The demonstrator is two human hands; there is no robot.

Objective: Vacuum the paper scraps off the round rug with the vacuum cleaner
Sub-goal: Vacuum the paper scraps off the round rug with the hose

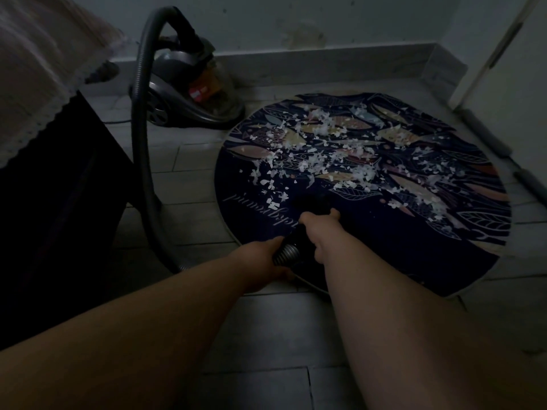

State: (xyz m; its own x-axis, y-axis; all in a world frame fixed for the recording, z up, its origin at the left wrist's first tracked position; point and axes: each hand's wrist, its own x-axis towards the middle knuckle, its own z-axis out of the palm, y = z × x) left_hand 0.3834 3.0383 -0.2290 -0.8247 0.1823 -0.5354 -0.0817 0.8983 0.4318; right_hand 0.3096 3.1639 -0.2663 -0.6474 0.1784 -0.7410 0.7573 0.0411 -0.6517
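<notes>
A round dark rug [414, 261] with a leaf pattern lies on the tiled floor. White paper scraps [319, 149] are scattered over its far and middle parts. The canister vacuum cleaner [189, 93] stands at the back left by the wall. Its grey hose [142, 143] arcs up, down and round to me. My left hand [260, 261] grips the ribbed hose end [285, 255]. Just ahead, my right hand [318, 229] grips the dark nozzle [310, 204], whose tip rests on the rug's near part. The nozzle is hard to make out against the dark rug.
A dark cabinet [59, 217] with a lace-edged cloth [38, 78] stands at the left, close to the hose. The wall and skirting run behind the rug. A white door [503, 54] is at the right, with dark padded bars [497, 143] on the floor beside the rug.
</notes>
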